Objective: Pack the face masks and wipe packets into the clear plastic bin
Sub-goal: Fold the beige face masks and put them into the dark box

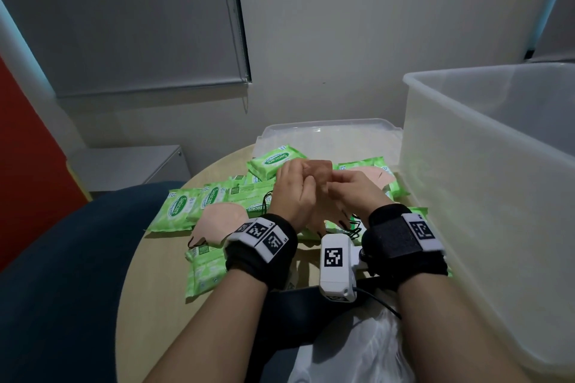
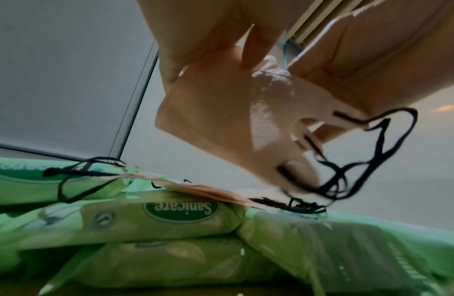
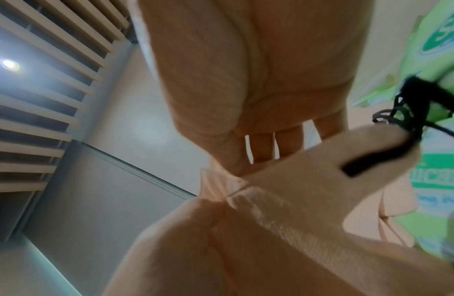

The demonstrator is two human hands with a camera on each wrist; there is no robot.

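Observation:
Both hands hold one peach face mask [image 1: 320, 176] with black ear loops above the pile. My left hand [image 1: 294, 188] pinches its left side and my right hand [image 1: 348, 188] pinches its right side. From the left wrist the mask [image 2: 221, 124] hangs down with its loops [image 2: 360, 160] dangling; from the right wrist its folded edge [image 3: 284, 190] shows between the fingers. Several green wipe packets [image 1: 177, 208] lie on the round table. Other peach masks lie at left [image 1: 217, 221] and at the back right [image 1: 379, 176]. The clear plastic bin [image 1: 485, 183] stands at the right.
The bin's clear lid [image 1: 326, 134] lies at the table's far edge under some packets. A white plastic bag [image 1: 357, 351] and a black strap lie near me. A blue chair [image 1: 62, 289] is at left. The wooden table [image 1: 149, 305] shows bare at front left.

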